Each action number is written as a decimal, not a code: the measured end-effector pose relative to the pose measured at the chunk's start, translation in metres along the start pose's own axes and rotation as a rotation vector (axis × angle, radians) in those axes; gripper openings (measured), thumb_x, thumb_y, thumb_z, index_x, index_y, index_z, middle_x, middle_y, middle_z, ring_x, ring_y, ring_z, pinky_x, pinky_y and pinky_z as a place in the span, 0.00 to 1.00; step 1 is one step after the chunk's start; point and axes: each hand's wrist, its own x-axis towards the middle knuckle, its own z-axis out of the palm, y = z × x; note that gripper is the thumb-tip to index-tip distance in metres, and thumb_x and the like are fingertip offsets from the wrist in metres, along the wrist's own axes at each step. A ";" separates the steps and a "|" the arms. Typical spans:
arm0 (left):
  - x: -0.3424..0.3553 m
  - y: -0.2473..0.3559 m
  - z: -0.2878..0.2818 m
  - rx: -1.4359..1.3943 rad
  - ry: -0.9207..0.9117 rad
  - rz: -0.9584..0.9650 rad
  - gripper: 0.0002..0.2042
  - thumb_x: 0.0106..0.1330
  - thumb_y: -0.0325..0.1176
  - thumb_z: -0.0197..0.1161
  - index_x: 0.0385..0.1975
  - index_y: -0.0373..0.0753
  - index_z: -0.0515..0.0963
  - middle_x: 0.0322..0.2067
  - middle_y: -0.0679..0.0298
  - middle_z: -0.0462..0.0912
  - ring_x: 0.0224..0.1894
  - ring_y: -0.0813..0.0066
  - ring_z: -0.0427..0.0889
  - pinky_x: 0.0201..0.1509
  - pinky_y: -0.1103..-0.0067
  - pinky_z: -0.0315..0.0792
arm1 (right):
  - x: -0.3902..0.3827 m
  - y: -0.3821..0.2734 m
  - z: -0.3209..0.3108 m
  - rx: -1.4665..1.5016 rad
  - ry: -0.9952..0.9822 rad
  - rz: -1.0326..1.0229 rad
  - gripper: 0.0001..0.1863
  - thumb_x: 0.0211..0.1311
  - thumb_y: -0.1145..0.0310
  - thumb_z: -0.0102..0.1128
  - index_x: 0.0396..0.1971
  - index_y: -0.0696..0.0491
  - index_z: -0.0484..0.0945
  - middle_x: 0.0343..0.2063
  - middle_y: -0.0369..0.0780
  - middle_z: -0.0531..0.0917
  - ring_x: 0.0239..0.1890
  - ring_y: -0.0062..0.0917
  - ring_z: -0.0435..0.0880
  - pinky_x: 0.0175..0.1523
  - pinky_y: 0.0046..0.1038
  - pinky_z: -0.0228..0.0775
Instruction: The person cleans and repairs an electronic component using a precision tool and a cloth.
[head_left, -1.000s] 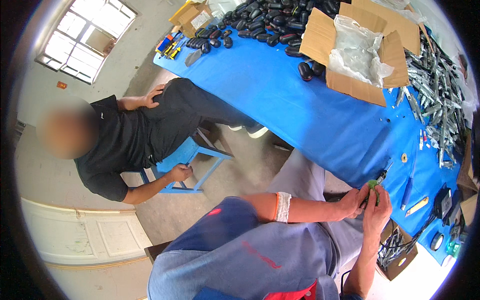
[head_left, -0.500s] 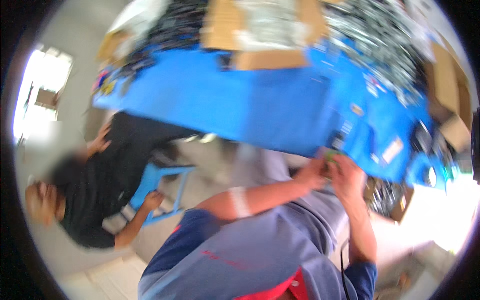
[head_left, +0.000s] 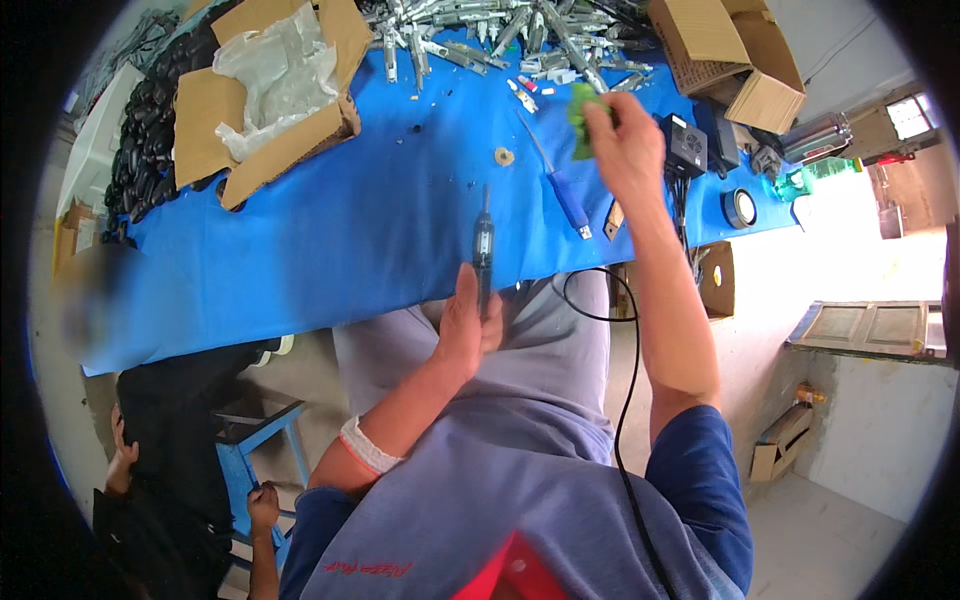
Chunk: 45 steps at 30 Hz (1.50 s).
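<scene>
My left hand point(head_left: 463, 328) is closed around a slim dark powered screwdriver point(head_left: 483, 240), held upright with its bit pointing away over the table's front edge. My right hand point(head_left: 628, 145) reaches out over the table and pinches a crumpled green piece point(head_left: 580, 122), perhaps cloth or leaf; its material is unclear. A blue-handled screwdriver point(head_left: 568, 203) lies on the blue tabletop point(head_left: 400, 200) between the two hands. Left of it rests a small tan disc point(head_left: 504, 156). Beyond the right hand's fingers spreads a heap of silvery metal parts point(head_left: 540, 45).
An opened cardboard box point(head_left: 290, 155) with clear plastic stands back left, beside many black parts point(head_left: 150, 160). Another box point(head_left: 715, 50) is back right. A black power unit point(head_left: 684, 147) and a tape roll point(head_left: 739, 208) lie right. A person in black point(head_left: 180, 440) sits left.
My hands, together at the table edge before, are now apart. My right hand has moved forward with the green piece; the powered screwdriver shows in my left. The view has turned.
</scene>
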 end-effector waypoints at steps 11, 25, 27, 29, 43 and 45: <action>0.001 -0.006 -0.008 0.020 -0.038 0.074 0.30 0.63 0.67 0.41 0.16 0.43 0.62 0.09 0.72 0.57 0.09 0.84 0.54 0.12 0.85 0.45 | 0.015 0.001 0.093 -0.343 -0.138 -0.225 0.11 0.50 0.64 0.62 0.31 0.53 0.73 0.28 0.45 0.81 0.34 0.41 0.79 0.38 0.39 0.70; 0.002 -0.008 -0.009 -0.007 0.001 0.049 0.27 0.63 0.66 0.42 0.20 0.45 0.64 0.12 0.72 0.60 0.10 0.84 0.55 0.12 0.84 0.48 | 0.035 0.041 0.040 -0.058 -0.315 -0.029 0.16 0.53 0.64 0.50 0.37 0.58 0.76 0.32 0.55 0.79 0.38 0.51 0.78 0.42 0.43 0.70; -0.001 -0.008 -0.012 -0.070 0.102 -0.007 0.27 0.62 0.66 0.43 0.21 0.46 0.65 0.13 0.72 0.61 0.10 0.83 0.56 0.12 0.84 0.47 | 0.035 0.040 0.041 -0.055 -0.343 -0.041 0.13 0.57 0.67 0.50 0.34 0.62 0.74 0.27 0.52 0.79 0.29 0.41 0.78 0.35 0.40 0.69; 0.010 -0.014 -0.010 -0.123 0.008 -0.040 0.27 0.61 0.68 0.44 0.21 0.46 0.66 0.14 0.73 0.62 0.10 0.83 0.57 0.11 0.84 0.47 | 0.036 0.065 0.033 0.152 -0.411 0.100 0.10 0.61 0.69 0.48 0.33 0.60 0.75 0.20 0.41 0.75 0.24 0.25 0.72 0.28 0.33 0.64; -0.006 -0.021 -0.005 -0.041 -0.194 0.209 0.34 0.56 0.74 0.41 0.16 0.43 0.62 0.09 0.73 0.55 0.08 0.84 0.51 0.12 0.83 0.43 | -0.078 -0.022 0.042 0.841 -0.212 0.562 0.09 0.68 0.66 0.46 0.44 0.49 0.71 0.26 0.30 0.75 0.21 0.11 0.69 0.19 0.12 0.54; -0.005 -0.025 -0.004 -0.017 -0.221 0.217 0.33 0.57 0.73 0.39 0.17 0.44 0.64 0.09 0.73 0.57 0.08 0.83 0.52 0.12 0.83 0.44 | -0.098 -0.038 0.039 0.872 -0.138 0.649 0.09 0.68 0.66 0.46 0.45 0.48 0.71 0.28 0.31 0.76 0.22 0.11 0.70 0.20 0.12 0.55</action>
